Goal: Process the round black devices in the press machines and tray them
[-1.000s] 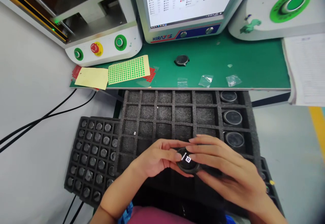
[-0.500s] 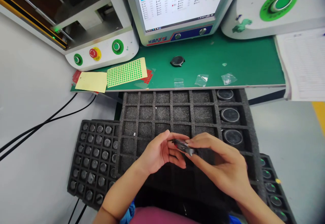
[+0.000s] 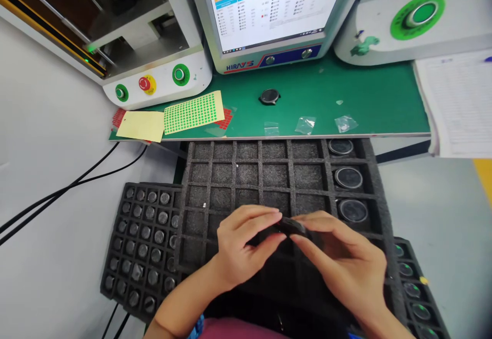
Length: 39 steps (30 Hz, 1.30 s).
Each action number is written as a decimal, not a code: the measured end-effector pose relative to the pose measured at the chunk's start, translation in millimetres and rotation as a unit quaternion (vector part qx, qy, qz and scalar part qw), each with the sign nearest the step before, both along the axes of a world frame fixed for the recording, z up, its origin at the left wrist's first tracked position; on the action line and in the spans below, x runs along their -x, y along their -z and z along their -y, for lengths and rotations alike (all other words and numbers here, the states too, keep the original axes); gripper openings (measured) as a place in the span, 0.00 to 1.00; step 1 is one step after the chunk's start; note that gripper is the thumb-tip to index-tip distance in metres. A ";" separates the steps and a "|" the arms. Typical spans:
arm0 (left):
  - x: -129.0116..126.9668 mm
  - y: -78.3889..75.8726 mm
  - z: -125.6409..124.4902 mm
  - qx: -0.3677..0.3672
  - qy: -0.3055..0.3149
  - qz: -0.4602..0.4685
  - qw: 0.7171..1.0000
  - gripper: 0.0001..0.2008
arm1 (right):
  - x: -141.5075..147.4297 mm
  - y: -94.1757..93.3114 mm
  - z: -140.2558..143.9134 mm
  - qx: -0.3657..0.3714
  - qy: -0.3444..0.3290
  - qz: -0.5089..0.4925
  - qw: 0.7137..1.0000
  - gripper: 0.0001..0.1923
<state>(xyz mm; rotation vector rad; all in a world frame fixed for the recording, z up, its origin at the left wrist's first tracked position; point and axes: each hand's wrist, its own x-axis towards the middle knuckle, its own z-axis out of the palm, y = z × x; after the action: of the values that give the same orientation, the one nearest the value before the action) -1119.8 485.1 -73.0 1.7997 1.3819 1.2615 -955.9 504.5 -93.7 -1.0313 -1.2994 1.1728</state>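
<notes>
A dark watch case (image 3: 293, 226) is held between both hands above the foam tray (image 3: 246, 187). My left hand (image 3: 246, 244) pinches its left end between thumb and fingers. My right hand (image 3: 344, 257) grips the opposite end the same way. The case is tilted edge-on, so its face is mostly hidden. Three round watch cases, the nearest being a watch case (image 3: 352, 211), sit in the tray's right column. Another watch case (image 3: 269, 96) with lugs lies on the green bench top (image 3: 369, 98).
A second foam tray (image 3: 144, 236) of small round parts is at left, another tray (image 3: 418, 303) at lower right. On the bench are a green-dot sticker sheet (image 3: 194, 113) and small plastic bags (image 3: 305, 124). Behind stand a monitor (image 3: 269, 16) and a button panel (image 3: 154, 80); papers (image 3: 453, 103) lie at right.
My left hand has turned over and gone from loosely spread fingers to a pinch on the watch case. The case has shifted slightly right and rotated in my right hand.
</notes>
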 end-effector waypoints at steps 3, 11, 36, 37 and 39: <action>-1.9 -3.1 0.5 0.017 -0.009 0.013 1.000 0.13 | 2.1 -6.9 5.8 -0.036 -0.001 0.029 0.999 0.07; 25.9 34.8 -2.9 0.127 -0.128 -0.095 0.979 0.23 | 6.3 8.9 -7.9 -0.214 0.093 0.188 0.954 0.08; 24.5 -20.0 -298.1 0.146 0.154 -0.494 0.843 0.21 | 29.9 69.6 -48.8 -0.299 0.117 0.193 0.927 0.09; 23.6 -18.4 -303.7 0.158 0.165 -0.512 0.828 0.20 | 30.0 69.6 -49.3 -0.300 0.118 0.193 0.927 0.09; 22.3 -14.7 -309.7 0.174 0.172 -0.541 0.805 0.16 | 30.2 70.1 -50.1 -0.302 0.118 0.194 0.926 0.09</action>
<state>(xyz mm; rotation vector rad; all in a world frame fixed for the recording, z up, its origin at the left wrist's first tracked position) -1142.1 794.8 -58.3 2.4078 1.5199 -0.3469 -986.2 554.6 -163.8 -0.9369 -1.6502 0.3382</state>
